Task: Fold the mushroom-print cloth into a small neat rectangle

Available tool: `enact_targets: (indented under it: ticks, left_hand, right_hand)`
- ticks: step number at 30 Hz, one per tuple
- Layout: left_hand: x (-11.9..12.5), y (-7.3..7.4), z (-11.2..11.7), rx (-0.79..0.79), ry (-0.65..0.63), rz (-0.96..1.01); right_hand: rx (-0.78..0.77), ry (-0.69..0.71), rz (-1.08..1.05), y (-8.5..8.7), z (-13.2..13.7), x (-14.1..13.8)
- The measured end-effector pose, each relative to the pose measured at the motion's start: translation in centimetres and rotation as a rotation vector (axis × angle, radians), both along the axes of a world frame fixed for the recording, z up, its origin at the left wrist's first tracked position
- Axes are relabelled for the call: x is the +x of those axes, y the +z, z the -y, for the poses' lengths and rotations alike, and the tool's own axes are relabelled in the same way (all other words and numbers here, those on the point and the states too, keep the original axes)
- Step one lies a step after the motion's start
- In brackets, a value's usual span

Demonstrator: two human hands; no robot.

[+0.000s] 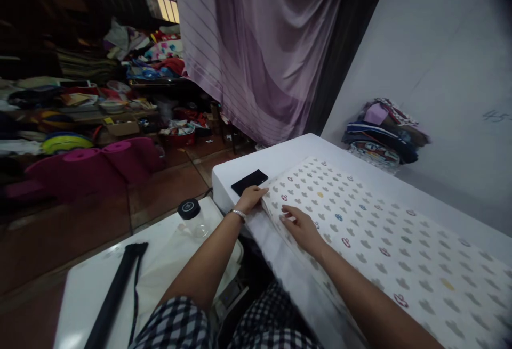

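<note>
White fabric (360, 221) printed with small grey and coloured mouse-head shapes lies spread over the white-covered table (280, 152), its near edge hanging over the side. My left hand (252, 199) is at the fabric's far left corner, fingers closed on its edge. My right hand (302, 227) hovers over or rests lightly on the fabric close to the near edge, thumb and fingers bent and apart, with nothing seen between them. A black phone (249, 181) lies flat on the table just beyond my left hand.
A lower white table (88, 279) at left bears a clear jar with a black lid (189, 209) and a long black strip (116, 295). Folded cloths (380, 133) are stacked by the wall. Purple curtain (272, 45) hangs behind; pink rolls (120, 160) stand on the floor.
</note>
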State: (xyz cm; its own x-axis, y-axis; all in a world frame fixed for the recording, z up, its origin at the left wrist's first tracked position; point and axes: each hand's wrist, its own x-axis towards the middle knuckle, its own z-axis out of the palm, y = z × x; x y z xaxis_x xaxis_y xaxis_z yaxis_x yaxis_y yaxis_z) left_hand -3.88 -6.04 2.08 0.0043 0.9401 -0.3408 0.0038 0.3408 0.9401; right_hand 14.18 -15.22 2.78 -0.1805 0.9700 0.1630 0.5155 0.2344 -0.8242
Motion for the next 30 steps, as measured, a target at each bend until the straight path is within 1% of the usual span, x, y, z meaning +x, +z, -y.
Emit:
enact_targets:
  ticks: [3, 5, 7, 9, 12, 15, 17, 20, 24, 27, 30]
  left_hand:
    - [0.4, -0.1, 0.0, 0.010, -0.016, 0.040]
    - [0.5, 0.0, 0.0, -0.001, -0.041, 0.093]
    - [0.5, 0.0, 0.1, -0.043, -0.053, 0.178]
    - [0.4, -0.1, 0.3, -0.081, -0.059, 0.248]
    - [0.4, -0.6, 0.4, -0.031, -0.066, 0.216]
    - [0.5, -1.3, 0.3, 0.031, -0.022, 0.153]
    - [0.5, -1.6, 0.1, 0.049, 0.017, 0.134]
    - [0.1, -1.6, 0.0, 0.055, 0.038, 0.149]
    - [-0.4, -1.0, 0.3, 0.018, 0.003, 0.247]
    - [-0.4, -0.6, 0.6, 0.007, -0.029, 0.288]
    - [-0.2, -0.4, 0.9, 0.063, -0.035, 0.252]
  right_hand:
    - [-0.023, -0.030, -0.045, 0.2, -2.9, -2.5]
    - [-0.065, -0.061, -0.048, 0.0, -4.4, -3.7]
    - [-0.101, -0.090, -0.049, -0.4, -5.6, -4.4]
    - [-0.096, -0.096, -0.067, -1.0, -6.3, -4.7]
    - [-0.065, -0.076, -0.155, -1.9, -6.7, -4.7]
    - [-0.121, -0.072, -0.243, -2.5, -6.5, -4.7]
    - [-0.153, -0.081, -0.297, -2.6, -6.4, -4.6]
    - [-0.122, -0.123, -0.364, -2.2, -6.3, -4.5]
    - [-0.061, -0.170, -0.309, -1.7, -6.3, -4.7]
    - [-0.041, -0.127, -0.239, -1.5, -6.3, -5.3]
    - [-0.041, -0.073, -0.229, -1.5, -6.3, -5.9]
